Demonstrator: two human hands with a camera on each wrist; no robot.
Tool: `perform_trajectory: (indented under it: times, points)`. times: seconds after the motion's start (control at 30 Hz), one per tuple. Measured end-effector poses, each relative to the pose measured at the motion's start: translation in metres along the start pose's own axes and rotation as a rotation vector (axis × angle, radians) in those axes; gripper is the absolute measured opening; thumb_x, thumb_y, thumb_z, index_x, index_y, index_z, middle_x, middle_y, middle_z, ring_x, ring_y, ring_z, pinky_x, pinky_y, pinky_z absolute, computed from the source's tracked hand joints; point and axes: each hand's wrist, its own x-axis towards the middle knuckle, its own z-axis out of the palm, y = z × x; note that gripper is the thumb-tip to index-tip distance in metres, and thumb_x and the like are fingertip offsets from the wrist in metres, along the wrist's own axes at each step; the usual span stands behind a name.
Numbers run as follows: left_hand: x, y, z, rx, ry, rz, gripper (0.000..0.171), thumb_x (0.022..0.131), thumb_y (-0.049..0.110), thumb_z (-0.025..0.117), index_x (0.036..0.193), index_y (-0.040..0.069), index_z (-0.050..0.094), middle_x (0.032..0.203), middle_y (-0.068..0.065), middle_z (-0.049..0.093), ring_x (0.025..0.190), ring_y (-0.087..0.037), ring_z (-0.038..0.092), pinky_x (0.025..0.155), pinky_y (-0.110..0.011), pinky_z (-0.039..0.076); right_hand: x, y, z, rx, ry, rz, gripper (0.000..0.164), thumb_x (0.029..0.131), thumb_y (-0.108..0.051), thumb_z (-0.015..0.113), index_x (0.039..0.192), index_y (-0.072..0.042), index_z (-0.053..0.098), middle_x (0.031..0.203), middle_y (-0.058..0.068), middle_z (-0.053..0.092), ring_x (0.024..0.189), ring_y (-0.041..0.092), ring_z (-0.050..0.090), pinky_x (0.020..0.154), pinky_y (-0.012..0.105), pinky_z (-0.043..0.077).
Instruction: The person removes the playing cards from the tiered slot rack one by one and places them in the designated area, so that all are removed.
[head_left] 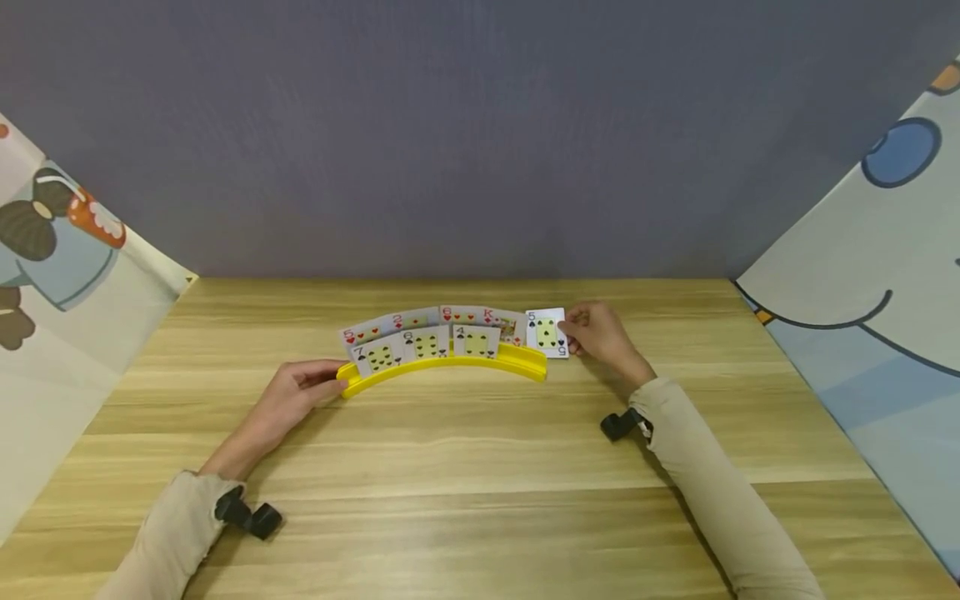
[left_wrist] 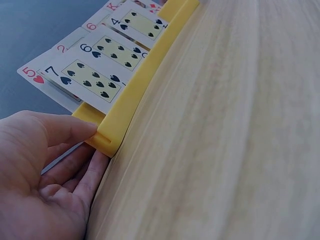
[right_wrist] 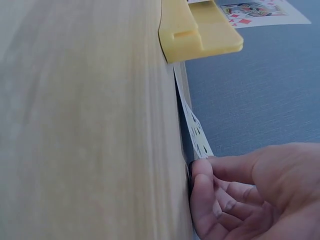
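Observation:
A curved yellow card holder [head_left: 517, 360] stands on the table with playing cards upright in it. Its front row shows the 7 of spades [left_wrist: 90, 82], 6 of spades [left_wrist: 117, 51] and 4 of spades [head_left: 476, 340]. Behind them stand the 5 of hearts [head_left: 365, 332], a red 2 [head_left: 414, 318], a red 6 [head_left: 459, 315] and the king of diamonds [right_wrist: 260, 11]. My left hand [head_left: 296, 396] pinches the holder's left end between thumb and fingers. Just past the right end, my right hand [head_left: 603, 337] pinches a 5 of spades [head_left: 546, 333] by its right edge, low over the table.
The wood-grain table [head_left: 480, 483] meets a grey-blue upright panel [head_left: 465, 150] at the back. Walls with cartoon pictures [head_left: 67, 217] rise on both sides. Dark wrist cameras [head_left: 247, 515] are strapped at both cuffs.

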Motion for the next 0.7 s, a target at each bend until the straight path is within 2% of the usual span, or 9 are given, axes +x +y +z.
perform_trajectory:
  times: [0.27,0.5,0.7]
  points:
    - [0.0013,-0.0011,0.0005,-0.019,0.0,0.015,0.037,0.096,0.014,0.067,0.128,-0.004,0.064,0.125,-0.024,0.064,0.099,-0.008,0.065,0.081,-0.021,0.053,-0.0014,-0.0025,-0.0016,-0.009,0.002,0.001,0.018,0.097,-0.007,0.064,0.102,0.01,0.066,0.072,0.017,0.068,0.054,0.019,0.063,0.05,0.03,0.056]
    - [0.0011,-0.001,0.0001,-0.025,0.003,0.013,0.037,0.096,0.013,0.068,0.128,-0.005,0.064,0.125,-0.025,0.064,0.098,-0.009,0.065,0.079,-0.021,0.054,-0.0025,-0.0027,-0.0009,-0.046,0.009,0.003,0.017,0.097,-0.011,0.065,0.096,0.006,0.068,0.07,0.014,0.068,0.055,0.018,0.064,0.051,0.029,0.056]
    - [0.0013,-0.0008,0.0005,-0.015,0.009,0.005,0.038,0.095,0.014,0.068,0.128,-0.004,0.064,0.124,-0.024,0.065,0.097,-0.008,0.065,0.079,-0.021,0.054,-0.0044,-0.0041,-0.0015,-0.064,0.003,-0.015,0.022,0.1,-0.015,0.062,0.098,0.007,0.067,0.072,0.015,0.068,0.056,0.019,0.065,0.051,0.03,0.056]
